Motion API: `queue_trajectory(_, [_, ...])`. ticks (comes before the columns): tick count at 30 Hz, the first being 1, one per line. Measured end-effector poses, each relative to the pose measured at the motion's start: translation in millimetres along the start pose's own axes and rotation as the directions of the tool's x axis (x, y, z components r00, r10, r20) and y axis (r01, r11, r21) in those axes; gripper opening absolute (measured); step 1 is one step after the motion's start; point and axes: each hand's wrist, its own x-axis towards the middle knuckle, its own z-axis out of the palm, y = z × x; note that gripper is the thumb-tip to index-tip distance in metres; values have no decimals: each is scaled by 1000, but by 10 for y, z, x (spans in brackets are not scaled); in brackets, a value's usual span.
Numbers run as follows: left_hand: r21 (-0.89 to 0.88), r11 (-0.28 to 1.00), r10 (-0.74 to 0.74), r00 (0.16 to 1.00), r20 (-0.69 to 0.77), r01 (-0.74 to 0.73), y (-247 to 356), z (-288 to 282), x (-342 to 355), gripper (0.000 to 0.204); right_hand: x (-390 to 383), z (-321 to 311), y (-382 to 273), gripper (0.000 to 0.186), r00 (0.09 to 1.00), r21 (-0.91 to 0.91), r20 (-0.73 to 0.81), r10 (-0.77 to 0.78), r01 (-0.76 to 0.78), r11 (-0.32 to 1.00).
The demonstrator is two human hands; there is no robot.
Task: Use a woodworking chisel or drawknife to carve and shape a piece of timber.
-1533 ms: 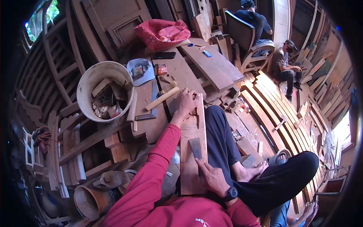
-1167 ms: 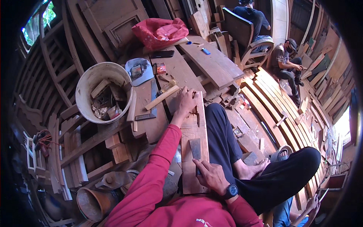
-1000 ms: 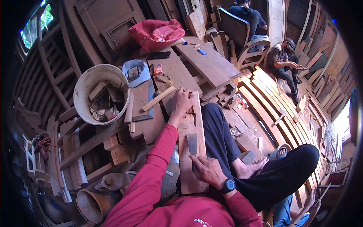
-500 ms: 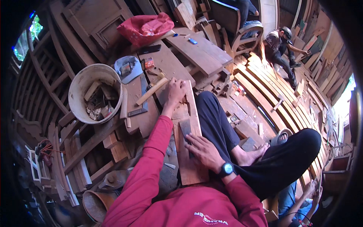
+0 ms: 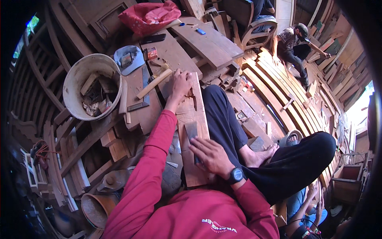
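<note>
A long brown wooden plank lies lengthwise over my lap, its near end against my torso. My left hand is closed around its far end, near a chipped notch. A flat dark grey strip rests on the plank's face; its kind is not clear. My right hand lies over the strip's near part with fingers extended, hiding some of it. Left of the plank are a mallet-like tool with a pale wooden handle and a try square on the bench boards.
A white bucket of wood scraps, a blue cap and a red bag stand beyond my left arm. Stacked timber and a hammer lie to the right. A co-worker sits far right; another person's arms show lower right.
The whole view has shifted slightly. My right hand has slid a little toward me along the plank, its fingers still extended. My left hand keeps its hold on the far end.
</note>
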Motion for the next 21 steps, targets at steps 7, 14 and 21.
queue_trajectory(7, [-12, 1000, -22, 999, -31, 21, -24, 30, 36, 22, 20, -65, -33, 67, 1000, 36, -7, 5, -5, 999])
queue_trajectory(14, [49, 999, -20, 1000, -21, 21, -52, 12, 27, 22, 46, -119, 118, 67, 999, -64, -38, 23, -25, 998])
queue_trajectory(21, [24, 999, -22, 1000, -1, 22, -72, 45, 47, 22, 60, -137, 176, 59, 996, -118, -61, 63, -70, 991])
